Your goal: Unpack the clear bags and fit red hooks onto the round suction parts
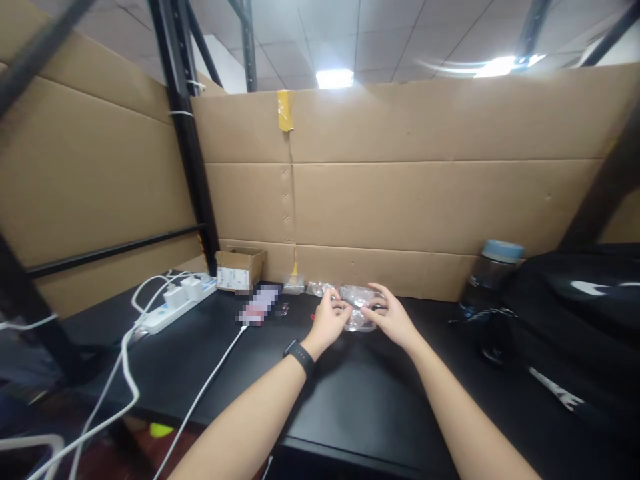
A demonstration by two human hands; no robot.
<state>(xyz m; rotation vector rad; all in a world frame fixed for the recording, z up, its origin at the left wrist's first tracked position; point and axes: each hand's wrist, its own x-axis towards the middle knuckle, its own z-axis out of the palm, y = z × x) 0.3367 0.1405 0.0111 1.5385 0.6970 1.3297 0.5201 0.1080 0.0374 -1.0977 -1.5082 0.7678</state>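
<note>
Clear plastic packaging (358, 321) lies on the black table, between and just beyond my two hands. My left hand (330, 320), with a dark watch on the wrist, is at its left side, the fingers curled and pressed together; what they hold is too small to make out. On the right side, my right hand (393, 317) has its thumb and fingers curved on the plastic, closed on its edge. More clear plastic bags (320, 289) lie behind, near the cardboard wall. A small red bit shows left of my left hand.
On the left are a white power strip (167, 316) with cables, an open cardboard box (240, 270) and a blurred-out phone (259, 305) on a white cable. A blue-lidded bottle (493, 273) and a black bag (575, 320) stand on the right. Cardboard walls (375, 207) enclose the table (370, 407).
</note>
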